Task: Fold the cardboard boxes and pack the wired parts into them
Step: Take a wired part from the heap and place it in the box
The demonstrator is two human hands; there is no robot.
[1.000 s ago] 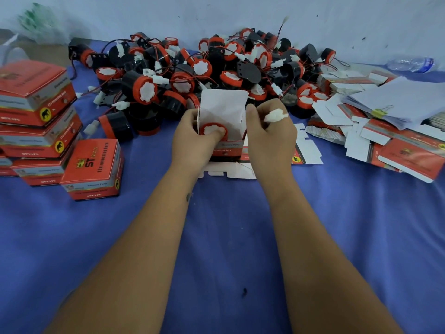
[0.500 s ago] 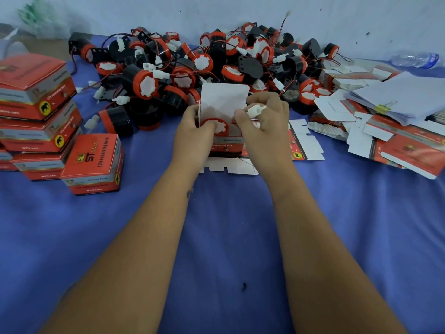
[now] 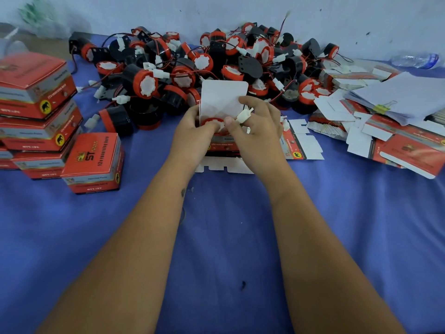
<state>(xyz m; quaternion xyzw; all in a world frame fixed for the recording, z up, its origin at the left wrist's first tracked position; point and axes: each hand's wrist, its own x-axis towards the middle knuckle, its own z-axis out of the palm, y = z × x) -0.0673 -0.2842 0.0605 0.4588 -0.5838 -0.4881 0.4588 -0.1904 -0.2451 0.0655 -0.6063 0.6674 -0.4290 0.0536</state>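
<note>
Both hands work at one open cardboard box (image 3: 222,147) standing on the blue surface (image 3: 216,237) a little behind its middle. The box's white lid flap (image 3: 224,97) stands upright. A wired part (image 3: 212,124) with a red rim and white face sits in the box's mouth, partly hidden by the hands.

The left hand (image 3: 192,136) grips the box's left side, its fingers curled round the wall and its thumb lying against the part's rim. The right hand (image 3: 257,136) has its fingers (image 3: 250,102) curled over the flap and the box's right side; its thumb presses at the part's rim. A white connector plug (image 3: 243,116) lies against the right hand's fingers; whether it is pinched or merely resting there cannot be told.

A flat, unfolded box blank (image 3: 301,145) lies on the surface just beside the right hand.

Along the far edge lies a large heap of loose wired parts (image 3: 216,61), black bodies with red rims and red and black wires.

At the left edge stand stacked closed boxes (image 3: 36,104), with one more closed box (image 3: 94,162) in front of them.

Toward the right edge lies a pile of flat box blanks (image 3: 397,141) and a sheaf of white papers (image 3: 409,95) held by a yellow clip (image 3: 381,107). A plastic bottle (image 3: 416,60) lies on its side in the far right corner.
</note>
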